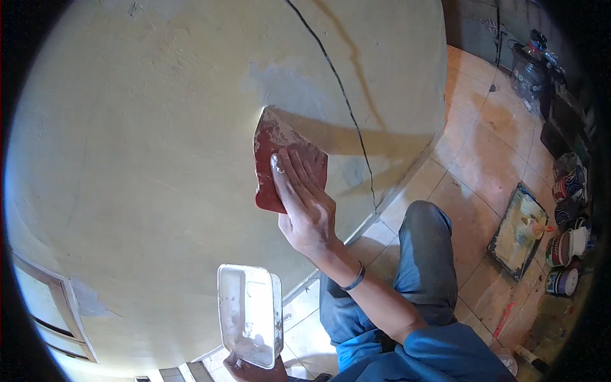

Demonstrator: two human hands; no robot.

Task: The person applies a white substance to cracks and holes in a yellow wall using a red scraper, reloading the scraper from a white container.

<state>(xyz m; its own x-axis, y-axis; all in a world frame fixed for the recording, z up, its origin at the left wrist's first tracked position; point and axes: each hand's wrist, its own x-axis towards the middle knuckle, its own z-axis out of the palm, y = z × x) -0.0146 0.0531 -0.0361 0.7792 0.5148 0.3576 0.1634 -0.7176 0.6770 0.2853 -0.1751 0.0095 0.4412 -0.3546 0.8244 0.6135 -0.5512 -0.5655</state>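
Note:
My right hand [307,213] presses a flat red putty spreader [262,181] against the yellowish wall [159,146]. Its fingers lie along the spreader's face, and a white smear shows on one fingertip. Pale residue coats part of the spreader, mostly toward its upper edge. Just above is a grey-white patch [286,86] on the wall. Lower down, my left hand [251,369] grips the bottom end of a white rectangular plastic tub [278,312], its open side facing up. White paste clings to the tub's inside. Most of the left hand's fingers are hidden beneath the tub.
A black cable [347,95] hangs down the wall. On the tiled floor [471,210] at right lies a paint tray [509,251] with yellowish paint. Several paint cans [561,280] stand beyond it, and a dark bucket [527,73] is farther back. My bent knee [426,223] is near the wall.

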